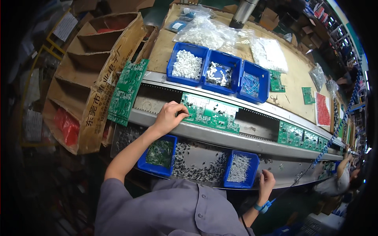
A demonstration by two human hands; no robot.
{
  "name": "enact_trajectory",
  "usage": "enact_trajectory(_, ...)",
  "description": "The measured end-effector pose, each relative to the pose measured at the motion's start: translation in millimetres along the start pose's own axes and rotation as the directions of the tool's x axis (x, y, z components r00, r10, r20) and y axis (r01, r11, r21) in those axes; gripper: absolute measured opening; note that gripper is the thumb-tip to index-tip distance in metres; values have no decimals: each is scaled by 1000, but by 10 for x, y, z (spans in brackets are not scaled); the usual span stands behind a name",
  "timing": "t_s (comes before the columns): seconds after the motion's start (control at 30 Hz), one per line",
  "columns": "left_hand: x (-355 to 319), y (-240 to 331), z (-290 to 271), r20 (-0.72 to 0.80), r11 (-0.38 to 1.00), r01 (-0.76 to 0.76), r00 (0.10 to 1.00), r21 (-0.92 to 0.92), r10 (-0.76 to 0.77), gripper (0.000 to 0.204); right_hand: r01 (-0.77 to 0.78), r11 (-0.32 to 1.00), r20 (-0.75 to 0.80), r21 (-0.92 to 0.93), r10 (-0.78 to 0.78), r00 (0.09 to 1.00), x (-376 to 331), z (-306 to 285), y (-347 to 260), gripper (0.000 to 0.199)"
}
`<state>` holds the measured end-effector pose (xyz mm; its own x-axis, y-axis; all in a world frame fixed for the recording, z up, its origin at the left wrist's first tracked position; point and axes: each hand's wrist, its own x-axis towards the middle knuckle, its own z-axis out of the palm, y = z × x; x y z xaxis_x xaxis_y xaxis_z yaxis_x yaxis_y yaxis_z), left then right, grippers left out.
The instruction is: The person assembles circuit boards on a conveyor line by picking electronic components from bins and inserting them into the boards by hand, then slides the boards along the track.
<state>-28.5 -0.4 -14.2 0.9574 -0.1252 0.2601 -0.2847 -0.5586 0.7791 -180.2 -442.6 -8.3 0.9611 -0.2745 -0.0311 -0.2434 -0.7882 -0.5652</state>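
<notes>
My left hand (pixel 172 117) is over the left end of a green circuit board (pixel 210 112), which lies in the metal conveyor track. Its thumb and fingers are pinched together, and whatever is between them is hidden. My right hand (pixel 266 183) hovers just right of a blue bin (pixel 256 167) of thin white-leaded parts. Its fingers are loosely bent, the thumb apart from them, with nothing visible in them. Loose dark leaded components (pixel 197 170) lie in the metal tray between that bin and another blue bin (pixel 142 164) of green leaded parts, below my left forearm.
Beyond the track stand blue bins of white connectors (pixel 187 65), black-and-white parts (pixel 219 74) and blue leaded parts (pixel 250 84). Stacked green boards (pixel 128 92) lean beside a divided cardboard box (pixel 94 78) at left. Another board (pixel 301 135) lies further right; a co-worker (pixel 340 179) sits beyond.
</notes>
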Motion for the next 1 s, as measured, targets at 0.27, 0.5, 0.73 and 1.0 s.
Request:
enact_trajectory(0.27, 109, 62, -32, 167, 996, 61, 983, 71, -72, 5, -74, 983, 186, -169, 105, 977, -10, 14, 61, 19)
enact_trajectory(0.5, 81, 252, -170, 197, 999, 47, 979, 26, -52, 22, -38, 980, 158, -198, 70, 985, -44, -8, 166, 11)
enact_trajectory(0.73, -624, 484, -953, 158, 963, 270, 950, 22, -270, 7, 42, 921, 179, -386, 30, 983, 32, -2, 49, 9)
enact_trajectory(1.0, -1689, 81, -1239, 112, 850, 407, 878, 335, -465, 27, 26, 912, 127, -409, 29, 991, -26, -49, 27, 10)
